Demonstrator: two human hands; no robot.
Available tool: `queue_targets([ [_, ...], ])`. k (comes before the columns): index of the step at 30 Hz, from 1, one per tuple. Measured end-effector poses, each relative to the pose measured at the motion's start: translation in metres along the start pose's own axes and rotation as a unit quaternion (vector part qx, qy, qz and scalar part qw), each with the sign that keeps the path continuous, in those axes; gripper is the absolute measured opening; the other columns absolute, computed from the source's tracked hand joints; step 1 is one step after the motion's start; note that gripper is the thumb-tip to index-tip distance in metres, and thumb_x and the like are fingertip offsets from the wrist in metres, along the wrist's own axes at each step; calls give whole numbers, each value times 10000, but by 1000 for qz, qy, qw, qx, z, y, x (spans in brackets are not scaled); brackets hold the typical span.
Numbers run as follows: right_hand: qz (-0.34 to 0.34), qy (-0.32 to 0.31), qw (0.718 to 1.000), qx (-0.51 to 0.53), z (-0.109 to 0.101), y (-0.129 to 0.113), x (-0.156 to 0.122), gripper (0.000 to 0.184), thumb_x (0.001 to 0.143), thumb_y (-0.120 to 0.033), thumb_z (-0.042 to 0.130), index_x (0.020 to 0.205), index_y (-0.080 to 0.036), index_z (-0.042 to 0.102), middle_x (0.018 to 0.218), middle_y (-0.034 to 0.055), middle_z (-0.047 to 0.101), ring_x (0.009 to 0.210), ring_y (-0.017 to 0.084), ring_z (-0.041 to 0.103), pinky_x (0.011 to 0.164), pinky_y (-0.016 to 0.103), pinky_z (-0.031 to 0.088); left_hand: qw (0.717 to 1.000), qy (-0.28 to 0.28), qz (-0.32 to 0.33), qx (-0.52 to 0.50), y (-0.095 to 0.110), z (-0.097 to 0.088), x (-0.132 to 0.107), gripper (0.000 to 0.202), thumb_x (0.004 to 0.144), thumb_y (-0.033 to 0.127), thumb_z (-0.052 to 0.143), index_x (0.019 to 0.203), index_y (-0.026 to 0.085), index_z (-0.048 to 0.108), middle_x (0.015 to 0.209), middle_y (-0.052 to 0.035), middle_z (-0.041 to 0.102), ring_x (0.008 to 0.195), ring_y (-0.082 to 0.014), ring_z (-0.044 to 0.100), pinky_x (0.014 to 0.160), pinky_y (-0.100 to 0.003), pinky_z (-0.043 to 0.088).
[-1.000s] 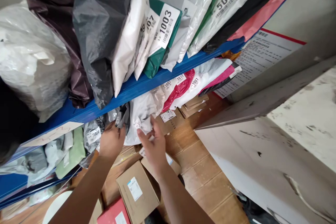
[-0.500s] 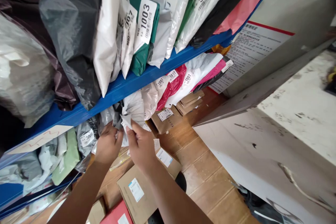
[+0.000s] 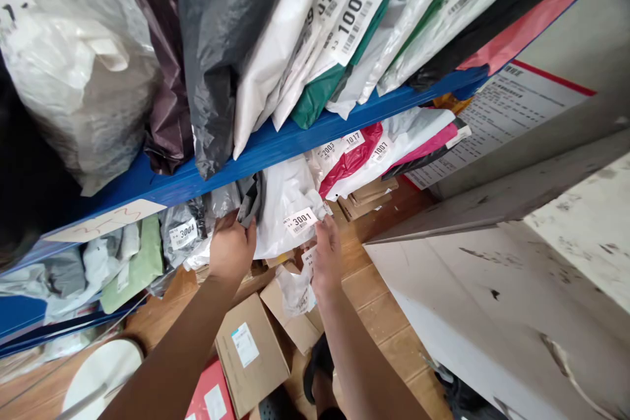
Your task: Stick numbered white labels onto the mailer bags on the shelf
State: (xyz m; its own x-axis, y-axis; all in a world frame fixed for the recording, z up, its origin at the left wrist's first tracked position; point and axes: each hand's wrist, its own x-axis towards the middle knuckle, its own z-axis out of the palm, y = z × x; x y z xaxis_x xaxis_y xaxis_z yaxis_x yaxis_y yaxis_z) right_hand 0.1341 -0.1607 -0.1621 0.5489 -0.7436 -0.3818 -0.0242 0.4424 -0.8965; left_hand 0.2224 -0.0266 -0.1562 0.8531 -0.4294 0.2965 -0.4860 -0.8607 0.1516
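Under the blue shelf, my left hand [image 3: 232,248] is closed, thumb against fingers, on the edge of a dark grey mailing bag [image 3: 251,200]. To its right hangs a white mailing bag [image 3: 285,190] with a label reading 3001. At that label's right edge, my right hand [image 3: 327,256] has its fingers closed on the bag's lower corner. Just below these fingers hangs a small crumpled whitish plastic bag [image 3: 296,290] with a label strip; I cannot tell whether the palm also holds it.
Numbered parcels crowd the blue shelf [image 3: 275,138] above. A mailing bag labelled 3004 [image 3: 183,231] sits at left. Cardboard boxes [image 3: 263,348], a red box [image 3: 211,394] and a white round object [image 3: 103,374] are on the wooden floor. A white panel [image 3: 433,289] stands at right.
My hands have moved apart, the right one going rightward. The 3001 label now shows on the white bag, and a small plastic bag hangs by my right hand. The view has shifted left.
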Motion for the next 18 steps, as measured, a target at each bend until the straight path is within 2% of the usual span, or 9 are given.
queue_targets([
  [2,-48,-75,995,-43,12,-14,-8,395,764,-414,577,1110,-223,588,1074,68,660,989,221,605,827,344,489,1000,-1,3,-29,-3,-6,-3,373,886,317,379,789,96,663,956,-215,681,938,-321,638,842,-439,508],
  [3,-73,-118,989,-59,20,-21,-13,364,773,-395,570,1090,-222,606,1082,67,662,1012,225,597,862,344,476,999,-2,5,-51,-5,-10,-5,361,886,315,373,831,96,655,954,-205,675,932,-316,638,837,-441,510],
  [5,-138,-182,970,-82,37,-33,-23,292,784,-334,549,1037,-215,634,1055,63,670,1010,228,594,891,339,457,995,3,24,-99,-9,-20,-9,356,877,305,370,1014,78,607,1011,-197,648,977,-311,620,837,-443,508],
  [8,-188,-225,951,-97,53,-45,-31,292,781,-251,514,1048,-222,628,1061,51,667,1024,229,587,899,333,449,988,13,88,-126,-9,-29,-14,636,817,373,458,1335,21,342,1276,-268,492,1205,-369,482,922,-492,462],
  [10,-195,-251,944,-95,54,-48,-31,311,797,-227,477,1075,-227,617,1120,49,649,1083,229,564,930,335,436,990,35,92,-105,-5,-28,-15,761,782,416,505,1387,29,253,1341,-283,437,1249,-395,438,972,-523,421],
  [13,-215,-306,923,-93,42,-49,-26,308,847,-285,441,1092,-214,613,1166,69,620,1142,236,528,966,352,412,991,84,11,-107,4,-20,-15,656,767,414,525,1325,99,384,1195,-219,584,1108,-348,576,905,-446,482],
  [15,-198,-351,911,-90,30,-46,-19,336,874,-370,419,1100,-213,613,1147,74,628,1111,233,548,940,353,427,986,98,-35,-133,6,-18,-14,602,736,416,568,1254,123,475,1106,-179,641,1043,-314,619,840,-374,513],
  [16,-174,-348,917,-89,24,-42,-14,353,877,-410,409,1078,-212,622,1110,72,645,1069,230,570,902,349,447,983,99,-52,-145,6,-18,-14,577,722,410,586,1221,130,508,1091,-165,652,1036,-302,624,825,-350,514],
  [18,-111,-268,951,-109,14,-33,0,352,851,-452,438,1003,-203,635,1000,68,675,967,225,608,803,337,474,976,110,-81,-170,5,-20,-15,533,693,395,622,1156,137,562,1073,-141,666,1009,-285,630,807,-324,503],
])
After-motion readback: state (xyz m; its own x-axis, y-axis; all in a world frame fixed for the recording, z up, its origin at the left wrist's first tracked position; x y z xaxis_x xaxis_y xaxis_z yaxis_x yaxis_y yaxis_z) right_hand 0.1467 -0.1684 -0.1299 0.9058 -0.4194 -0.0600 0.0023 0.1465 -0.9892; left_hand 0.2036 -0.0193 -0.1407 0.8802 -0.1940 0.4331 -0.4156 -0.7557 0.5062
